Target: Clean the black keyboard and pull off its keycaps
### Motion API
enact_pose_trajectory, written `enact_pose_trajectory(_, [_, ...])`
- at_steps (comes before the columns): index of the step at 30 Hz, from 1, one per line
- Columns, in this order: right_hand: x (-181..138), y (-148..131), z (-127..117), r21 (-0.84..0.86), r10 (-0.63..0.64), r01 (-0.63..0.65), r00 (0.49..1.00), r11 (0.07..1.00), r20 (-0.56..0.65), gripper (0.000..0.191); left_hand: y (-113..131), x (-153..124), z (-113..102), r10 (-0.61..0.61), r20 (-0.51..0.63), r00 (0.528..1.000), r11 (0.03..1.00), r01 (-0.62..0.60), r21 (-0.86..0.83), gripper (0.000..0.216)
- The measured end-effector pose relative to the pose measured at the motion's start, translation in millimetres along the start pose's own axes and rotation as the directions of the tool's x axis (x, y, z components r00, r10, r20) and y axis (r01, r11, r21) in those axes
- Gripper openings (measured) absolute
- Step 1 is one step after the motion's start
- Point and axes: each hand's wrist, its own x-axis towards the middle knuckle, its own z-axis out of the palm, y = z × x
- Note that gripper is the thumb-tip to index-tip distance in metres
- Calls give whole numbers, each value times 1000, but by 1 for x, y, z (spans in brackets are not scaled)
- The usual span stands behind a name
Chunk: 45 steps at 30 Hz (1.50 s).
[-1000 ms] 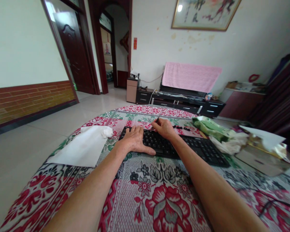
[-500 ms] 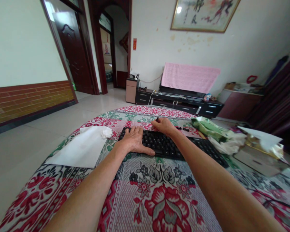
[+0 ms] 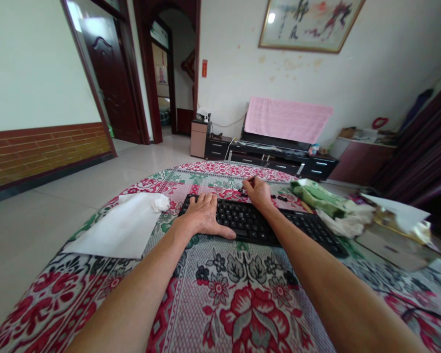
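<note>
A black keyboard lies on the flowered tablecloth in front of me. My left hand rests flat on its left end, fingers spread and thumb stretched along the near edge. Just beyond the keyboard's far edge, my right hand is closed on a slim dark-handled tool; its exact kind is too small to make out. Close to those fingers, small black pieces that look like keycaps lie on the cloth. More such loose keycaps are to the right of the hand.
White paper with a crumpled tissue lies left of the keyboard. To the right are a green tissue packet, a plastic bag and a flat grey-brown item. A black cable crosses the cloth at the right.
My right hand has moved from the keyboard's upper keys to the cloth behind it, slightly right, still with the tool. The left hand stays in place.
</note>
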Motion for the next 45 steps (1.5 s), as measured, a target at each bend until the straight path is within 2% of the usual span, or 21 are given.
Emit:
enact_pose_trajectory(5, [-2, -3, 2, -42, -72, 76, 994, 996, 78, 20, 1, -2, -2, 7, 5, 1000, 1000, -7, 3, 127])
enact_pose_trajectory(11, [-3, -9, 0, -90, -50, 59, 994, 994, 96, 20, 2, -3, -3, 0, 7, 1000, 1000, 0, -10, 130])
enact_pose_trajectory(16, [-3, -10, -2, -44, -36, 39, 997, 998, 74, 19, 2, -3, -3, -4, 10, 1000, 1000, 4, 8, 128])
enact_pose_trajectory(21, [-4, -15, -4, 108, -38, 33, 998, 994, 46, 21, 2, -3, -3, -5, -2, 1000, 1000, 5, 1, 128])
enact_pose_trajectory(24, [-9, -28, -8, 184, -100, 80, 990, 980, 103, 23, -3, -2, 0, 14, -39, 999, 998, -17, -56, 123])
enact_pose_trajectory(26, [-16, -40, -12, 249, -197, 156, 969, 956, 150, 24, -8, 0, 1, 31, -83, 996, 991, -41, -124, 115])
enact_pose_trajectory(29, [-27, -58, -20, 264, -293, 248, 945, 932, 147, 25, -14, 5, -4, 55, -245, 968, 966, -114, -232, 88])
enact_pose_trajectory(32, [-36, -67, -27, 246, -395, 346, 899, 905, 189, 25, -12, 7, -14, 18, -433, 901, 897, -206, -391, 52])
enact_pose_trajectory(34, [-39, -68, -30, 230, -457, 409, 860, 883, 226, 28, -8, 7, -20, -24, -468, 883, 807, -260, -530, 44])
enact_pose_trajectory(38, [-42, -67, -32, 203, -526, 488, 815, 849, 244, 36, -6, 8, -18, -60, -423, 904, 662, -281, -694, 34])
enact_pose_trajectory(41, [-44, -68, -30, 232, -555, 509, 802, 829, 221, 38, -8, 11, -11, -78, -360, 930, 596, -246, -764, 25])
enact_pose_trajectory(45, [-45, -68, -26, 274, -558, 498, 799, 823, 226, 38, -8, 15, -7, -124, -348, 929, 504, -244, -829, 22])
